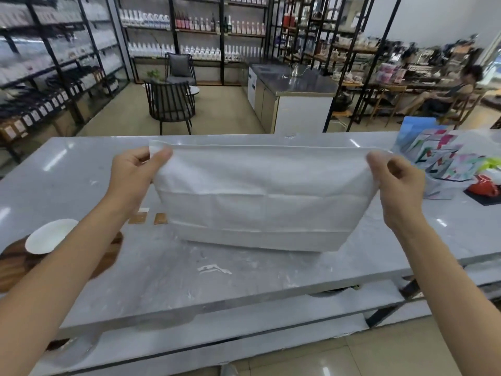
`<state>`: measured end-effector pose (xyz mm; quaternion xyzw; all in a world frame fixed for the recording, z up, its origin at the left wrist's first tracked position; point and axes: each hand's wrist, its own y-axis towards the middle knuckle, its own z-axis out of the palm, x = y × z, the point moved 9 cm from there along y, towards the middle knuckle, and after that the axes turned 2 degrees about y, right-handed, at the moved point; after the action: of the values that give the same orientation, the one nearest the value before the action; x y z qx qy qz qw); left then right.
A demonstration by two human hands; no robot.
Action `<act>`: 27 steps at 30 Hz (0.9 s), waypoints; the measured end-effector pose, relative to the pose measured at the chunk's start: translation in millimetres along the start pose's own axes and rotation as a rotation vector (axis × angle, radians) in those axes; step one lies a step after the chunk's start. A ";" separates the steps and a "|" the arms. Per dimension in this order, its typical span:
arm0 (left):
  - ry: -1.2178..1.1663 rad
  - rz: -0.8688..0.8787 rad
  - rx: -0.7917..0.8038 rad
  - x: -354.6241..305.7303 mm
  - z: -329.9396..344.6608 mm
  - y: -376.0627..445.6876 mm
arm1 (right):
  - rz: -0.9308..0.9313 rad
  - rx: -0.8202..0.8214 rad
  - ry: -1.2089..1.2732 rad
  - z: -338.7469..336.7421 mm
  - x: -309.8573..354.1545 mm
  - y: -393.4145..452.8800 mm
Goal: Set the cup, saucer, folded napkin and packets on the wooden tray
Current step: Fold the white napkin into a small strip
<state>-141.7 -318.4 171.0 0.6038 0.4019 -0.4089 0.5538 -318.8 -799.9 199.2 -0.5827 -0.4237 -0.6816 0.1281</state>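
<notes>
1. In the head view, the napkin was a large white cloth, spread wide and hanging in a broad rectangle with straight fold creases across it, one upright and several level.
2. Its upper edge was folded over into a double layer, and its lower edge touched the grey marbled surface and bent slightly there.
3. The left hand had its grip clenched on the napkin's upper left corner, the cloth pinched between thumb and fingers, with a small flap standing above the fingertips.
4. The right hand had its grip clenched on the napkin's upper right corner in the same pinch, thumb toward the camera.
5. The napkin thus stretched between the two hands, its top edge held taut and level above the surface and its body hanging below both grips.
6. Left of the napkin and just beside its lower left edge, two small brown packets lay flat on the surface, side by side; the left forearm partly covered the nearer one.
7. Farther left of the napkin, a white saucer sat on the dark wooden tray at the surface's left end, the left forearm crossing in front of both.
8. Right of the napkin, beyond the right hand, a heap of colourful bags rested on the surface.
</notes>
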 end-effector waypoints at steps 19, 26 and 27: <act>0.495 -0.117 0.246 151.3 78.1 180.7 | 0.245 0.282 -0.386 111.5 -203.6 178.6; 0.529 -0.149 0.265 206.8 89.4 204.9 | 0.311 0.341 -0.387 127.9 -252.0 197.7; 0.532 -0.135 0.251 205.8 90.1 210.7 | 0.314 0.333 -0.364 130.3 -251.6 203.9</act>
<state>122.1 -415.0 44.8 0.7252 0.5185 -0.3188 0.3219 -20.7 -909.5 54.5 -0.7246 -0.4505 -0.4587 0.2479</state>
